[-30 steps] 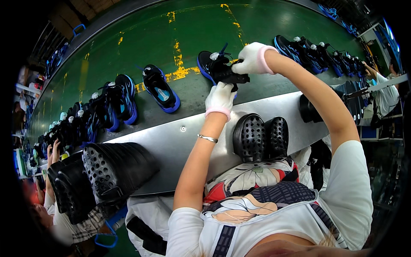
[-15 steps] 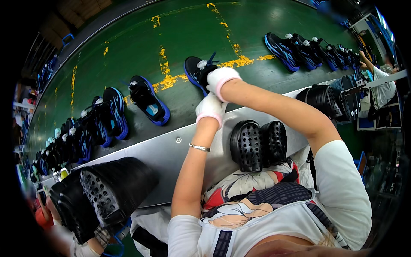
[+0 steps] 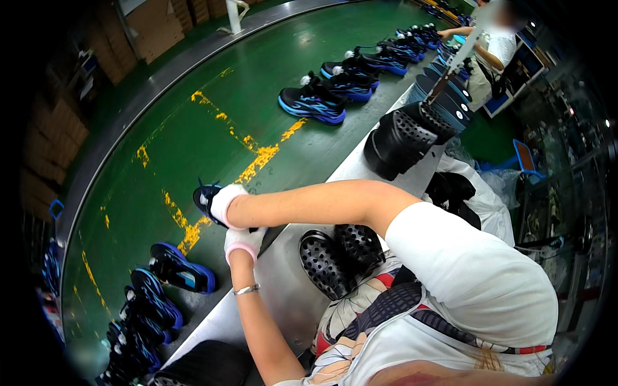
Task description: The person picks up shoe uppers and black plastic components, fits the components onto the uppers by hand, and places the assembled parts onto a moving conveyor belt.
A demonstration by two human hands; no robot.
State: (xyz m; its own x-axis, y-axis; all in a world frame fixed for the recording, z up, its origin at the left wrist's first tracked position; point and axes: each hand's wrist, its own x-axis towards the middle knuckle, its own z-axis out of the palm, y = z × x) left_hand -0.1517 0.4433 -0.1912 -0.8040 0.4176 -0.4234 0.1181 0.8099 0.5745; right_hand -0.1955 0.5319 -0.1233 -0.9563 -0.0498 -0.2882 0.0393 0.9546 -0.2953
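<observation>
A black and blue sneaker with dark laces lies at the edge of the green surface, partly hidden by my gloved hands. Over its upper, my right hand in a white glove with a pink cuff is closed. My left hand, gloved alike, is closed at the rear of the same sneaker, just under my right wrist. The fingers of both hands are largely covered. Nearby to the left sits another sneaker with a blue sole and a light blue inside.
A metal ledge runs in front of me, bearing black perforated blocks and more black blocks farther right. Sneakers line the green surface at the lower left and far right. A co-worker stands far right.
My view has swung to the right, so the hands and the sneaker sit farther left in the picture. Both hands remain at the same sneaker.
</observation>
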